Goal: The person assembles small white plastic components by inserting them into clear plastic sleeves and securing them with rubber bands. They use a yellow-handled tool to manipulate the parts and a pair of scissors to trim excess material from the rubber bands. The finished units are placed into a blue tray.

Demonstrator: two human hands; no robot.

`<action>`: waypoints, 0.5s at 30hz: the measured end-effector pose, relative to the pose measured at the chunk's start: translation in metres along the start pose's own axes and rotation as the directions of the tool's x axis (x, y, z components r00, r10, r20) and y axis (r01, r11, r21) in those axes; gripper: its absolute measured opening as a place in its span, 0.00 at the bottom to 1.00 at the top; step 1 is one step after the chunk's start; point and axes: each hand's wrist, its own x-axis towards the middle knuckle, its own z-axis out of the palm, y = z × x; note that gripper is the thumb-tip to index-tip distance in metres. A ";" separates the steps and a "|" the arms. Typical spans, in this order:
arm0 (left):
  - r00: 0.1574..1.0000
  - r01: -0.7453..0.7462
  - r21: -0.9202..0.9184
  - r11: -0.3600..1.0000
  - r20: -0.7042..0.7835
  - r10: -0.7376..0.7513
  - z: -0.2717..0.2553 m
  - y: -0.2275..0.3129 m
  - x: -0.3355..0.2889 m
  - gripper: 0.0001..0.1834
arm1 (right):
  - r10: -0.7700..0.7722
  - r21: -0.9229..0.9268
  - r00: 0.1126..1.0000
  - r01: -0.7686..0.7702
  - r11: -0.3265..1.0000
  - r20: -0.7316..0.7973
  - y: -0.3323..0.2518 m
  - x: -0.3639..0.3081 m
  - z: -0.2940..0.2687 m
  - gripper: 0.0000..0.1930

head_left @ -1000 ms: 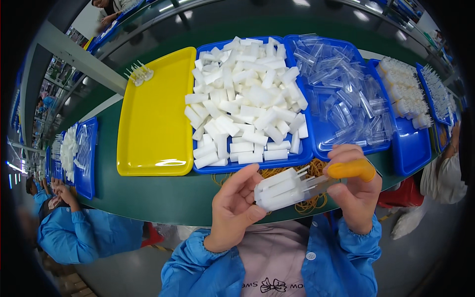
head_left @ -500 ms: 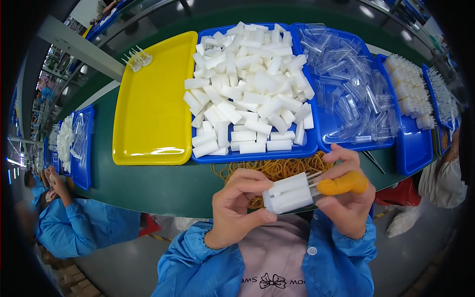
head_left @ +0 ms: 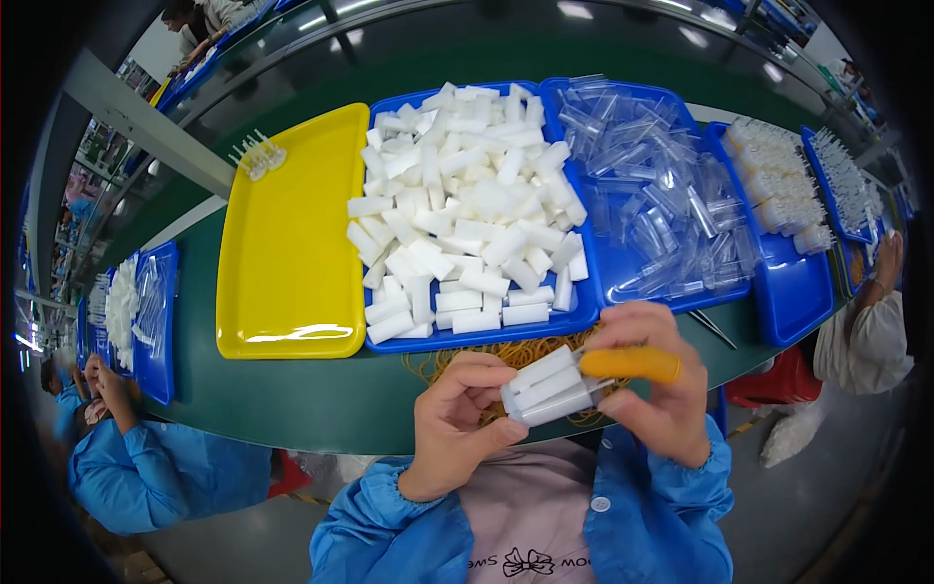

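Observation:
Between my hands, above the table's front edge, is a bundle of white foam blocks (head_left: pixel 547 383) lying side by side. Its left end sits in a translucent base, and thin pale sticks stick out at the right. My left hand (head_left: pixel 455 420) pinches the base end between thumb and fingers. At the stick end, my right hand (head_left: pixel 662 394) is closed round the sticks and block ends, an orange finger cot (head_left: pixel 632 364) on one finger. Its fingertips partly cover the sticks. Behind the bundle lies a pile of brown rubber bands (head_left: pixel 443 365), partly hidden by my hands.
A blue tray (head_left: pixel 409 343) heaped with white foam blocks stands ahead. Left of it is a yellow tray (head_left: pixel 282 243) with a few white stemmed pieces. Rightward are a blue tray of clear plastic sleeves (head_left: pixel 662 195), tweezers (head_left: pixel 713 329) and stemmed assemblies (head_left: pixel 778 175). Co-workers sit on both sides.
The bundle has turned in my hands, so its right end tilts up and three blocks show. Both hands sit slightly further left in view. The trays appear lower as the view shifts.

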 end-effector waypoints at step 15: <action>1.000 -0.008 -0.001 1.000 -0.019 0.008 0.000 0.004 0.002 0.21 | 0.131 -0.800 0.936 0.201 0.565 0.327 0.058 0.042 -0.058 0.15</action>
